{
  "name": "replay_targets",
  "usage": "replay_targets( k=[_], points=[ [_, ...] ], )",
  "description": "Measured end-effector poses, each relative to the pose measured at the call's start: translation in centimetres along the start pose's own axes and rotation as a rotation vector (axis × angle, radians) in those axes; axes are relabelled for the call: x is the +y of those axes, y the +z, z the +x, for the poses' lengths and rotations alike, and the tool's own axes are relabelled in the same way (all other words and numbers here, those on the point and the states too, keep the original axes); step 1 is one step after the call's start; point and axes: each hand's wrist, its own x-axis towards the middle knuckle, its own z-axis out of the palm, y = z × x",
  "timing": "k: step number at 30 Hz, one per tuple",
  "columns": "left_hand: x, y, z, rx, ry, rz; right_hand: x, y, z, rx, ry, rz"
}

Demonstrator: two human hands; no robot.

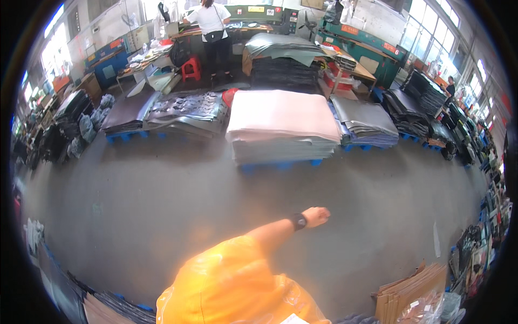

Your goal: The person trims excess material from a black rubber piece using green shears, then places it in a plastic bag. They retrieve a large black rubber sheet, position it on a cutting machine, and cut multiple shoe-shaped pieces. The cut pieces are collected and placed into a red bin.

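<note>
My left hand (317, 216) reaches out in front of me over the grey floor, its arm coming from an orange sleeve (226, 270) at the lower middle. A dark watch (298, 221) is strapped round that wrist. The fingers are curled in, and no object shows in them. The hand touches nothing. Ahead of it, across a stretch of floor, a tall stack of pale pink-topped sheets (283, 113) rests on a blue pallet (280, 165). My right hand is outside the picture.
Dark sheet stacks (127, 110) and grey sheets (367, 116) flank the pale stack. Behind, a person in a white top (210, 27) stands at a green machine, near a red stool (191, 69). Flattened cardboard (413, 289) and plastic bags (431, 308) lie at the lower right.
</note>
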Motion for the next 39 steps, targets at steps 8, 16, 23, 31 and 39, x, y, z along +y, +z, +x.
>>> replay_targets(
  k=[8,16,23,31,39],
  points=[
    [-16.7,3.3,-16.3,0.182,-1.275,0.325,-6.4,-13.0,10.2,0.203,-0.057,0.033],
    [-20.2,24.0,-7.4,-0.159,-0.990,0.399,0.1,-23.5,14.8,0.318,-0.003,0.148],
    [-19.9,34.8,15.3,-0.640,-0.426,0.880,16.4,-25.8,10.2,0.638,0.042,0.174],
    [0.1,61.7,52.1,-0.923,-0.012,0.442,18.4,-24.9,-3.6,1.307,0.807,0.741],
    [36.9,83.3,23.4,-1.468,0.385,0.090,8.9,-20.0,-0.1,1.042,0.877,0.751]
  ],
)
